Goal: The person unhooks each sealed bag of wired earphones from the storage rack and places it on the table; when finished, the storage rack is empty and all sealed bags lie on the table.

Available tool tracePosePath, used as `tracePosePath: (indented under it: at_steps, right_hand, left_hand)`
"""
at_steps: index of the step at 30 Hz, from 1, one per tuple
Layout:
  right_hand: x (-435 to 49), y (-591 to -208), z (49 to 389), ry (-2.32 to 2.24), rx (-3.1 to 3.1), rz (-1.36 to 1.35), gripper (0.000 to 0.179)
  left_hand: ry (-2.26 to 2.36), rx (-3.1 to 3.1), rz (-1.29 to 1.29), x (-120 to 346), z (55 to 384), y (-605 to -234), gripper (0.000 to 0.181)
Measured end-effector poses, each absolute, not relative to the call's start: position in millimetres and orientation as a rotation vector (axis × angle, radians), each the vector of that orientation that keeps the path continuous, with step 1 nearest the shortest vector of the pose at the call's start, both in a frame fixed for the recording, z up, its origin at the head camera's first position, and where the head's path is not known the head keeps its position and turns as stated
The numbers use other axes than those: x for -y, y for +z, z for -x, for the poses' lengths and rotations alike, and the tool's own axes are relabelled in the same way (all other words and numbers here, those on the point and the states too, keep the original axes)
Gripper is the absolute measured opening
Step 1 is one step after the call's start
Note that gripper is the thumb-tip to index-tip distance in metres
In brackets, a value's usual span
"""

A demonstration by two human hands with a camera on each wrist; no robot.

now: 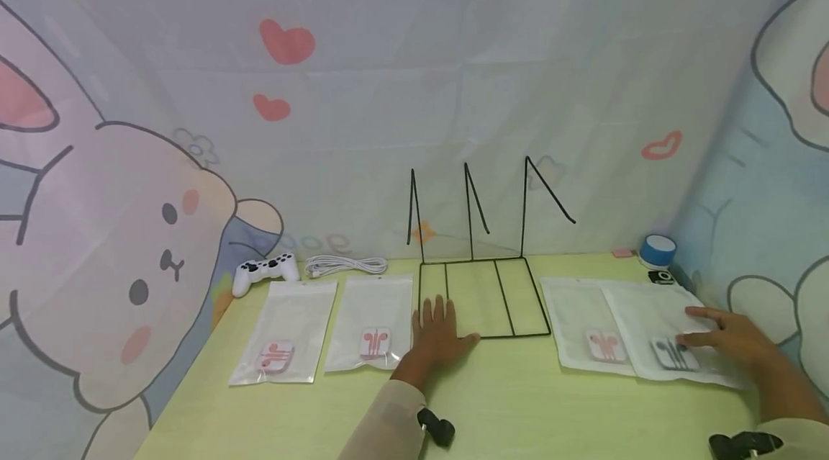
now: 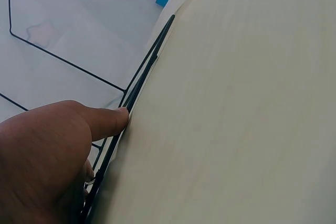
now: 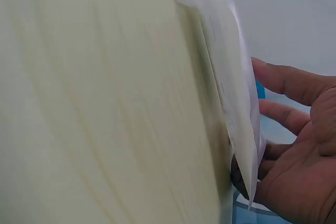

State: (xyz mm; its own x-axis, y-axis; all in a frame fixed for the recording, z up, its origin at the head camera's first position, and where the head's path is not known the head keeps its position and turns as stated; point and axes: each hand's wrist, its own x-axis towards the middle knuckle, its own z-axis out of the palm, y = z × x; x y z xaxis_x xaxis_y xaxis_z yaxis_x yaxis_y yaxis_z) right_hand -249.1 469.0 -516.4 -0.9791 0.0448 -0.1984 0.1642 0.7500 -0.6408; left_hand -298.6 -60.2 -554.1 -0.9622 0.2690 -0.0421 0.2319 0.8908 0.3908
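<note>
A black wire rack [image 1: 497,336] with three upright hooked rods stands mid-table. My left hand [image 1: 437,336] rests spread over its front left corner; in the left wrist view the thumb [image 2: 107,123] touches the front bar. At the right, my right hand [image 1: 735,336] holds a white pouch [image 1: 637,301] by its right side. A dark-marked earphone case [image 1: 675,355] shows through its front. In the right wrist view the pouch's edge [image 3: 241,124] is raised, with some fingers beneath it. This pouch overlaps another pouch [image 1: 570,301] with a pink earphone case [image 1: 605,346].
Two more white pouches [image 1: 294,301] [image 1: 382,298] with pink earphone cases lie left of the rack. Behind them are a white game controller [image 1: 265,271] and a coiled white cable [image 1: 346,265]. A blue and white round item [image 1: 658,251] stands back right, near a small black object [image 1: 661,277].
</note>
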Motion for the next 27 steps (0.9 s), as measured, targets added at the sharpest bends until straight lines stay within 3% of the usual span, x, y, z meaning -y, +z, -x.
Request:
tracePosePath:
  at_steps: [10,18,27]
  right_hand:
    - [-460,-529,249,-0.996,-2.828,-0.178,0.121]
    - [-441,-533,248,-0.956,-2.905,-0.005,0.11]
    - [-434,-533,245,-0.986,-2.921,0.017,0.106]
  left_hand:
    - [0.627,-2.966,-0.388,62,299,-557,0.096]
    - [0.589,-2.972,-0.383,63,297,-551,0.094]
    - [0.585,-2.976,-0.383,64,297,-552,0.094]
